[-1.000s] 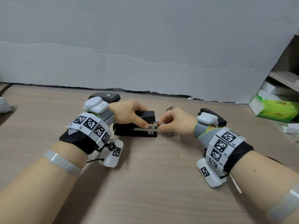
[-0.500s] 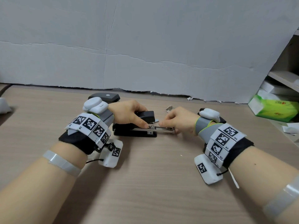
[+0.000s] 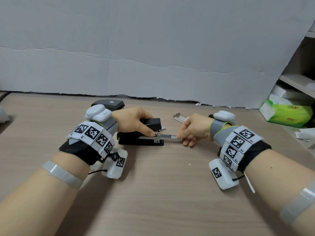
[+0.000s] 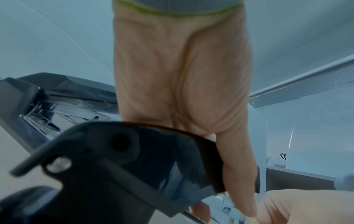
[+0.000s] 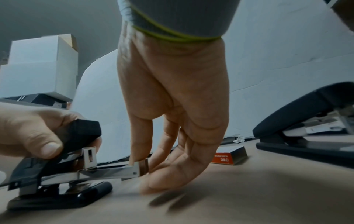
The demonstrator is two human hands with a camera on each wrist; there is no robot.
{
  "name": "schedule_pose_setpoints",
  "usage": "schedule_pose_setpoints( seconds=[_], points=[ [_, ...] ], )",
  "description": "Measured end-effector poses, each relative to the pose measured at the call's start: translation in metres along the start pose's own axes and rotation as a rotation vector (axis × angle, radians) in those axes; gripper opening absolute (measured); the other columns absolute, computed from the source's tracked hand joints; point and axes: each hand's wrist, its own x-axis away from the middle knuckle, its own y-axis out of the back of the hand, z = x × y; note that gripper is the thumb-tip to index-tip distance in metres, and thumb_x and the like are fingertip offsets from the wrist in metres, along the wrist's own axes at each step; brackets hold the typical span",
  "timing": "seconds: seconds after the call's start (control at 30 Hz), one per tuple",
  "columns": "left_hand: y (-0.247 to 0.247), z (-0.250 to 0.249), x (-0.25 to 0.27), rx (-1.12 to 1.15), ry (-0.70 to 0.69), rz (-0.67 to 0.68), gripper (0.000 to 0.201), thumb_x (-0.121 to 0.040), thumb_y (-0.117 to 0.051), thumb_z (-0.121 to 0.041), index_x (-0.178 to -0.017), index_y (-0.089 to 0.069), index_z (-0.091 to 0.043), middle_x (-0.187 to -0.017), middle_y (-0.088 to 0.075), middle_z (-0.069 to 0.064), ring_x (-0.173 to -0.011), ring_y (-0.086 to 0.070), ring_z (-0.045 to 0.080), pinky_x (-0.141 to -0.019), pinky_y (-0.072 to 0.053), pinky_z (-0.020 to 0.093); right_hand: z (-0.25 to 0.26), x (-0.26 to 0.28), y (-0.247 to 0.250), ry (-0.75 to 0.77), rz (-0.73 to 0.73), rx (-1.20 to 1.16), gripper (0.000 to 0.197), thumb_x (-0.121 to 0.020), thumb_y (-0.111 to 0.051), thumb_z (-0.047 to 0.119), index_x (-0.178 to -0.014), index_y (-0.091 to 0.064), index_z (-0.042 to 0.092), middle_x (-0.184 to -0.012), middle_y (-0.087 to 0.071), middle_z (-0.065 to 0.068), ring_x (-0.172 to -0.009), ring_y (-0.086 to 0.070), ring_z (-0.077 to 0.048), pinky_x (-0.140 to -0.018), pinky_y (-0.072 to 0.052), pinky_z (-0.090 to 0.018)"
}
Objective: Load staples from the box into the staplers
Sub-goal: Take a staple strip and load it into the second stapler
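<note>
A black stapler (image 3: 139,142) stands on the wooden table at centre. My left hand (image 3: 146,126) grips its top from the left, thumb on the near side by the front end. A metal staple tray (image 3: 166,136) sticks out of the stapler's front toward the right. My right hand (image 3: 179,133) pinches the tray's outer end between thumb and forefinger. The right wrist view shows that tray end (image 5: 141,166) held just above the table. A small staple box (image 3: 180,116) lies behind my right hand; its orange side (image 5: 228,154) shows in the right wrist view.
A grey stapler (image 3: 109,103) sits behind my left wrist by the white backboard. Another black stapler (image 5: 306,128) stands to the right, mostly hidden behind my right wrist in the head view. A green tissue pack (image 3: 288,114) and shelves are at the far right.
My right hand has moved right, drawing the metal tray out of the stapler's front. My left hand has kept its grip and the stapler has stayed in place.
</note>
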Motion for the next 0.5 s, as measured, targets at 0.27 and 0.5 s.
schedule_pose_setpoints(
  seconds=[0.27, 0.5],
  points=[
    [0.0, 0.0, -0.001, -0.006, -0.006, -0.004, 0.013, -0.079, -0.077, -0.037, -0.085, -0.068, -0.029, -0.068, -0.062, -0.011, -0.061, -0.056, 0.008, -0.061, -0.043, 0.021, -0.002, 0.01, 0.0, -0.054, -0.023, -0.001, 0.03, -0.098, -0.056, 0.026, -0.082, -0.063, 0.001, -0.074, -0.072, -0.018, -0.056, -0.069, -0.025, -0.044, -0.05, -0.024],
    [-0.001, 0.001, 0.001, -0.019, -0.043, -0.009, 0.017, -0.081, -0.075, -0.041, -0.089, -0.068, -0.029, -0.067, -0.062, -0.013, -0.059, -0.055, 0.003, -0.058, -0.042, 0.015, 0.023, 0.004, -0.021, 0.002, 0.071, -0.005, 0.049, -0.103, -0.038, 0.035, -0.072, -0.06, 0.004, -0.076, -0.067, -0.021, -0.043, -0.064, -0.019, -0.037, -0.043, -0.02]
  ],
)
